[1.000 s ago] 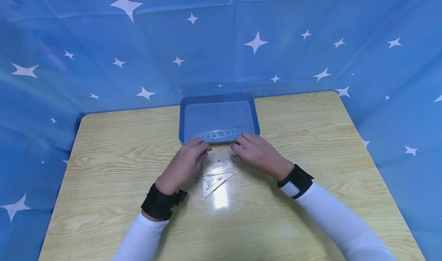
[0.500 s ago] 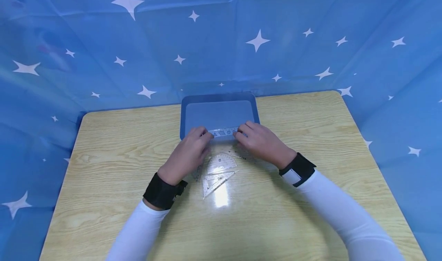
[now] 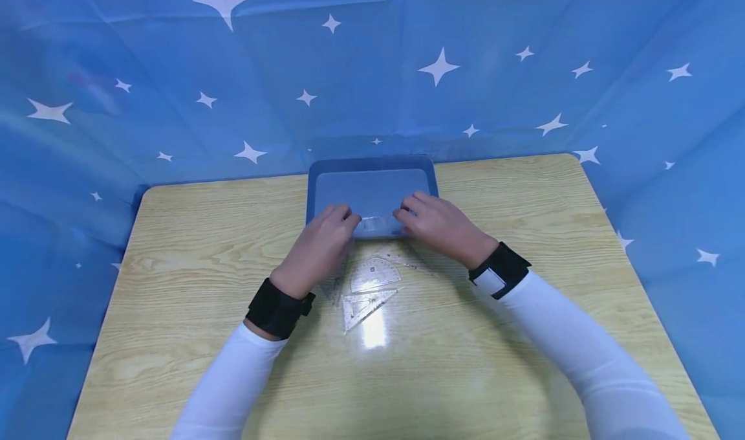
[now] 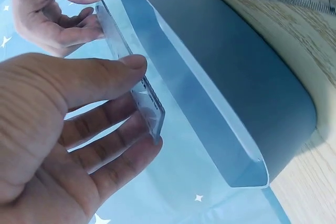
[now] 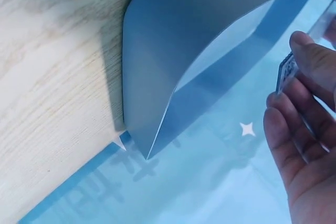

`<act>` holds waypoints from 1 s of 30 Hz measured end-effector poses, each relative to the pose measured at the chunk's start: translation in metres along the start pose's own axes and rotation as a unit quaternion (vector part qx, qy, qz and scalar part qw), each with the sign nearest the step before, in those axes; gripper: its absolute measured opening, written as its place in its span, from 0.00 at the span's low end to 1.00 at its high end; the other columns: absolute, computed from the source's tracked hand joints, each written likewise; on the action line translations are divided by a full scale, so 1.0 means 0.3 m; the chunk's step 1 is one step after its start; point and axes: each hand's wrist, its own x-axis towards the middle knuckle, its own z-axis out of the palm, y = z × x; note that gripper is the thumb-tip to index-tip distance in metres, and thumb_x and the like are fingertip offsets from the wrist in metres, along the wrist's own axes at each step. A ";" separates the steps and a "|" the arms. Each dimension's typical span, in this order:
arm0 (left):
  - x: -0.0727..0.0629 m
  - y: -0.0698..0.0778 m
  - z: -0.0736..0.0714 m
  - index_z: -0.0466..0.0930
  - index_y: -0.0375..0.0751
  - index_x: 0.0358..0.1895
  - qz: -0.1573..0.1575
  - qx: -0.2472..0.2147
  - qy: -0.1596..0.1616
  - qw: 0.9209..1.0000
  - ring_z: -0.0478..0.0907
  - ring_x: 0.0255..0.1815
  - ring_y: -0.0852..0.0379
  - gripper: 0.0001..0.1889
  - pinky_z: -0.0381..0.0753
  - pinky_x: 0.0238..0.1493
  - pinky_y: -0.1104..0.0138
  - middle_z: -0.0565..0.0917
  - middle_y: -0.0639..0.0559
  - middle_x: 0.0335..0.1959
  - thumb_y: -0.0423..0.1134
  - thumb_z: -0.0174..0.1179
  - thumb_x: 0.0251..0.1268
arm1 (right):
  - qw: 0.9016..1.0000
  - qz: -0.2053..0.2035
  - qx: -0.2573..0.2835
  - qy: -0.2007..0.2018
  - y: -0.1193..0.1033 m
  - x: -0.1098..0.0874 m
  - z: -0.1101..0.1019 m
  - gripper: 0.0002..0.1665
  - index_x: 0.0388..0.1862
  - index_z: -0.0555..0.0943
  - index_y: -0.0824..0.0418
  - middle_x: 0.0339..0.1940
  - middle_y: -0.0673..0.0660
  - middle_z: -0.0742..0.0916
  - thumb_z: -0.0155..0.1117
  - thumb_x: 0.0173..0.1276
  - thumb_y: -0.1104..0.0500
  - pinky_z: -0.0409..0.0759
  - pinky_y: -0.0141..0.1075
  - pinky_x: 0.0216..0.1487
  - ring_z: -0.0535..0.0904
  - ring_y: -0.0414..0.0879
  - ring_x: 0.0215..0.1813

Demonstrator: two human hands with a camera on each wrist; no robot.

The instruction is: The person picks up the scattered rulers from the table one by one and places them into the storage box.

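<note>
Head view: left hand (image 3: 317, 251) and right hand (image 3: 440, 230) pinch a clear ruler (image 3: 376, 223) above the near edge of the tray (image 3: 371, 164); a second ago they were just short of it. Only here does the protractor (image 3: 374, 274) show, before the tray. Left wrist view: the ruler appears almost edge-on. Right wrist view: the ruler is cut off, markings unreadable.
</note>
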 end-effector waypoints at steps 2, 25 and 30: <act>0.010 -0.003 0.002 0.84 0.32 0.50 0.008 0.021 -0.004 1.000 0.77 0.40 0.46 0.09 0.79 0.42 0.59 0.80 0.42 0.42 0.27 0.62 0.70 | 1.000 0.006 0.001 -0.012 0.012 0.006 -0.001 0.20 0.52 0.85 0.63 0.41 0.58 0.83 0.79 0.63 0.59 0.83 0.37 0.42 0.78 0.50 0.41; 0.111 -0.052 0.013 0.82 0.31 0.50 0.006 0.055 -0.079 0.995 0.71 0.32 0.48 0.09 0.74 0.33 0.60 0.78 0.39 0.40 0.23 0.54 0.75 | 0.995 0.036 0.019 -0.087 0.090 0.081 0.009 0.15 0.48 0.85 0.65 0.41 0.60 0.83 0.76 0.66 0.59 0.80 0.42 0.45 0.77 0.52 0.41; 0.130 -0.070 0.030 0.83 0.30 0.49 0.006 0.046 -0.087 0.995 0.73 0.31 0.47 0.10 0.78 0.33 0.60 0.79 0.38 0.39 0.22 0.53 0.75 | 0.995 0.043 0.026 -0.091 0.100 0.094 0.021 0.17 0.52 0.84 0.65 0.46 0.61 0.83 0.75 0.67 0.61 0.81 0.43 0.50 0.79 0.54 0.46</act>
